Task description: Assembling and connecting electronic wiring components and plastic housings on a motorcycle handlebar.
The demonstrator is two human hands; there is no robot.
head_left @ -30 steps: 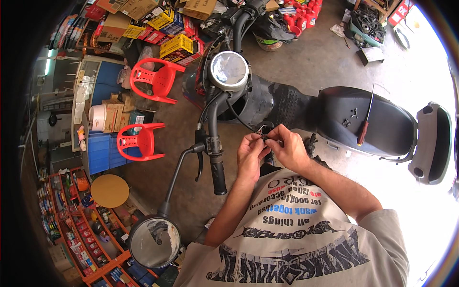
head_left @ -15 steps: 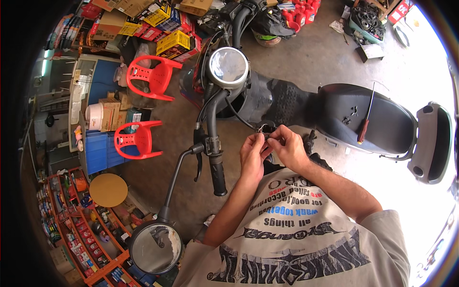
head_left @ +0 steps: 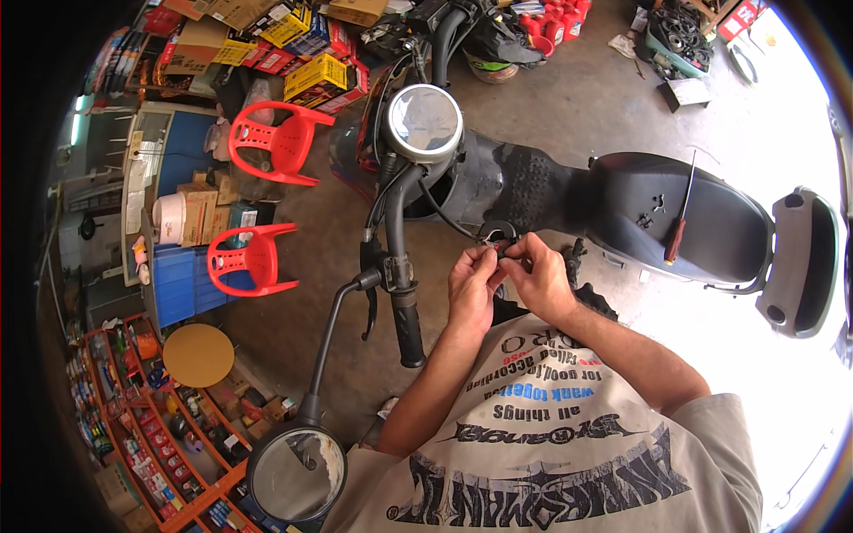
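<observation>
Both hands are raised together just above the scooter's footboard [head_left: 533, 182], between the handlebar and the seat. The left hand [head_left: 471, 289] has thumb and forefinger pressed together, pinching a small dark part [head_left: 503, 252] from the left. The right hand [head_left: 539, 277] meets it from the right, its fingertips closed on the same part; the two hands touch at the fingertips. The part is too small to say what it is. A black cable [head_left: 444, 218] loops from the steering column to a spot just above the fingers; whether it joins the part cannot be told.

The handlebar grip [head_left: 407, 324] lies just left of the left hand, with its brake lever [head_left: 369, 306] beside it. A mirror [head_left: 296, 473] on a long stem sits at the lower end of that bar. The round headlamp [head_left: 425, 122] is at the front end of the scooter.

A screwdriver [head_left: 680, 222] with a reddish-brown handle lies across the black seat [head_left: 711, 231], near its rear edge, well apart from the hands. A few small dark screws [head_left: 653, 206] lie on the seat, left of it.

Two red plastic chairs [head_left: 267, 142] stand on the floor to the left.
</observation>
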